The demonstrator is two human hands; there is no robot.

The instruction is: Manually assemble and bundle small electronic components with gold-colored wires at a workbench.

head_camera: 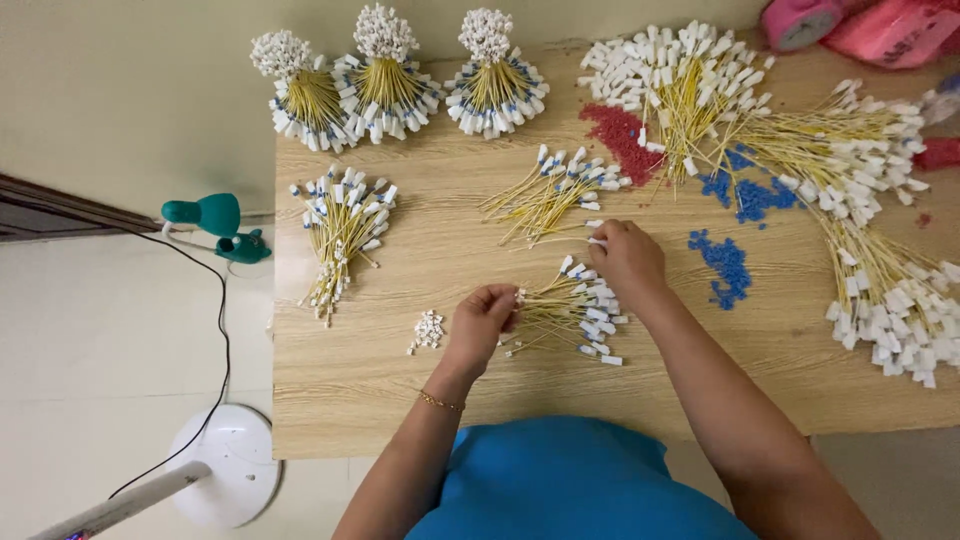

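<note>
Left hand (480, 322) pinched wire ends of loose pile (565, 315) at table (400, 400) centre. Right hand (625, 258) pinched 1 white connector (596, 241). Done, by look: 3 bundles (385, 75) upright at far edge. Left: big heaps (850, 150) at right, unsorted.

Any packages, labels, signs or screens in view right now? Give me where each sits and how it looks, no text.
Pink tape roll: far right table corner, round, pink, with a grey core.
Pink plastic bag: right of the roll, crumpled, shiny pink-red.
White tags on the yellow wires under the right hand and left hand: small white rectangles, some with blue ends.
No signs or screens in view.
</note>
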